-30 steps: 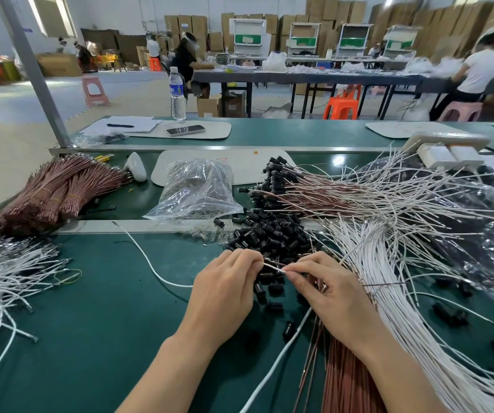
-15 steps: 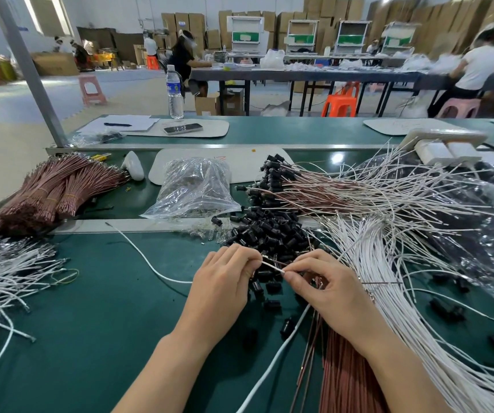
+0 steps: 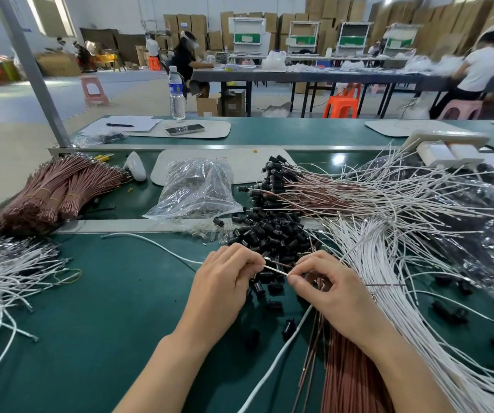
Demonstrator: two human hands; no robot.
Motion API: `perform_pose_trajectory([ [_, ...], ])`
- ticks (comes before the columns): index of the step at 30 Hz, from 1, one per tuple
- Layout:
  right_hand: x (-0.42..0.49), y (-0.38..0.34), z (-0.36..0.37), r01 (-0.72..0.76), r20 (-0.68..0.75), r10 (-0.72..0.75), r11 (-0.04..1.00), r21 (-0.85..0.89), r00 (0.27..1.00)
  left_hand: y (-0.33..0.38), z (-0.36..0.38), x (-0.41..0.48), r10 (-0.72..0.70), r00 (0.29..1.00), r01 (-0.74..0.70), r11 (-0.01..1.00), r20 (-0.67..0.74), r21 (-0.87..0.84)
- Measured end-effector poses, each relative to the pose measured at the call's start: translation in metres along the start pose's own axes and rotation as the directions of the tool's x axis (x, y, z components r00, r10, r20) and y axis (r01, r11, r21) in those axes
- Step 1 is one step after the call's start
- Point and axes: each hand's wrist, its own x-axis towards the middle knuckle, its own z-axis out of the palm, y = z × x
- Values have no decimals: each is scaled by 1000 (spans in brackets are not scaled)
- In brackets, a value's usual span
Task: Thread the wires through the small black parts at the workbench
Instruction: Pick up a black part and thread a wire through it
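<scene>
The thumb and forefinger of the right hand (image 3: 335, 290) pinch a white wire (image 3: 277, 270) just behind its bare tip. The left hand (image 3: 224, 281) has its fingers curled tight where that tip arrives. It probably holds a black part there, but the fingers hide it. The wire looks light and springy, stiff only over a short span, so a grip close to the end, as here, should keep it from buckling. The small black parts (image 3: 269, 234), heaped just beyond the hands, look smooth and easy to fumble. Loose white wires (image 3: 374, 263) fan out to the right and brown wires (image 3: 347, 368) lie near under the right wrist. Threaded assemblies (image 3: 284, 186) lie farther back on the workbench (image 3: 105, 323).
</scene>
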Motion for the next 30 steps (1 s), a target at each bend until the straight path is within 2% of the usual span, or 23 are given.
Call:
perform_pose_trajectory([
  [9,0,3,-1,7,20,-6,1000,-16,1000,0,-1,1,32,999,-29,996,-29,87],
  [20,0,3,0,-14,-4,14,1000,8,1000,0,1,1,9,999,-6,997,-50,75],
  [30,1,7,2,-67,-57,67,998,-11,996,0,0,0,-7,990,16,998,-142,58],
])
